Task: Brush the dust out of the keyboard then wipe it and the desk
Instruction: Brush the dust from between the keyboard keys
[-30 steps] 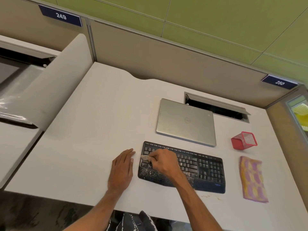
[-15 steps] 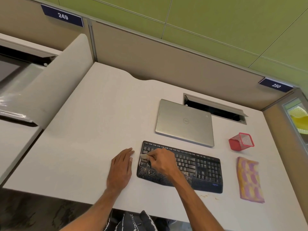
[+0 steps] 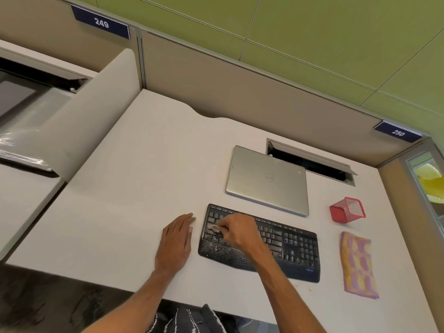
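A black keyboard (image 3: 288,246) lies near the front edge of the white desk (image 3: 134,188), its left palm rest speckled with pale dust. My right hand (image 3: 236,231) is over the keyboard's left keys, shut on a small brush (image 3: 213,227) whose pale bristles touch the keys. Just left of the keyboard, my left hand (image 3: 176,241) rests flat on the desk with its fingers extended. A folded yellow and purple cloth (image 3: 358,264) lies to the right of the keyboard.
A closed silver laptop (image 3: 268,180) sits behind the keyboard, with an open cable hatch (image 3: 310,162) behind it. A red mesh pen holder (image 3: 347,209) lies tipped over at the right. Partition walls enclose the desk at the back and right.
The brush in my right hand has shifted only slightly over the left keys. My left hand stays flat beside the keyboard. The view has drifted a little.
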Demonstrator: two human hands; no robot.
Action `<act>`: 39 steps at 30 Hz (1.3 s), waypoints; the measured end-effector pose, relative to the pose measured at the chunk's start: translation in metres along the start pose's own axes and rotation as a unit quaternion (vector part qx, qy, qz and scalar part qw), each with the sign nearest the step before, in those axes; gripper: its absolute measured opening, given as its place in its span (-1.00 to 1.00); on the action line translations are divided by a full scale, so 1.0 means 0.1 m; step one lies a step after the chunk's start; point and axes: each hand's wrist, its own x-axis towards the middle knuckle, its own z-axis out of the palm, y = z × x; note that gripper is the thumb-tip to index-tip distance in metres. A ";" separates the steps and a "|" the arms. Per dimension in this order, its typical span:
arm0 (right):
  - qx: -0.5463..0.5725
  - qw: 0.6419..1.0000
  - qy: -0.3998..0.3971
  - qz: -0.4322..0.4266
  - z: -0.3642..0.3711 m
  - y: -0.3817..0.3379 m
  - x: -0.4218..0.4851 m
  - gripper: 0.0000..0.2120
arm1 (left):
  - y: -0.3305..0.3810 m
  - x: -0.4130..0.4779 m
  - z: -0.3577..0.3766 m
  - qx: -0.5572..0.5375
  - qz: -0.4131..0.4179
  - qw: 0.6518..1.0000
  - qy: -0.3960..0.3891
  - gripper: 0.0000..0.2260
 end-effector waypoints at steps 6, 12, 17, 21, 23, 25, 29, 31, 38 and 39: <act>0.049 0.997 0.054 0.014 -0.02 -0.17 0.02 -0.76 | -0.02 0.00 0.00 -0.004 0.000 1.000 -0.001 -0.66; -0.015 0.993 0.024 0.113 0.00 -0.04 -0.13 -0.68 | -0.03 0.01 0.02 -0.003 0.003 1.000 0.003 -0.65; 0.009 0.991 -0.014 0.131 0.02 -0.15 -0.09 -0.83 | -0.03 0.00 0.03 0.002 0.004 1.000 0.004 -0.65; 0.045 0.992 -0.014 0.120 0.05 -0.33 0.04 -0.85 | -0.02 -0.01 0.01 -0.003 0.004 1.000 0.004 -0.65; 0.059 0.991 -0.013 0.116 0.05 -0.43 0.10 -0.85 | -0.02 -0.01 0.00 -0.009 0.007 1.000 0.007 -0.65; 0.078 0.990 -0.007 0.114 0.03 -0.48 0.14 -0.83 | -0.04 -0.02 0.00 -0.013 0.010 1.000 0.008 -0.64; 0.078 0.990 0.014 0.114 -0.05 -0.38 0.10 -0.82 | -0.04 -0.02 -0.01 -0.007 0.012 1.000 0.009 -0.65; 0.060 0.991 0.018 0.122 -0.10 -0.27 0.05 -0.82 | -0.03 -0.01 -0.01 -0.003 0.011 1.000 0.008 -0.65; -0.022 0.992 -0.004 0.125 -0.07 -0.17 -0.09 -0.78 | -0.01 -0.01 0.00 -0.003 0.009 1.000 0.013 -0.66; -0.013 0.993 -0.009 0.114 -0.04 -0.22 -0.08 -0.76 | -0.01 -0.01 0.00 -0.002 0.009 1.000 0.011 -0.65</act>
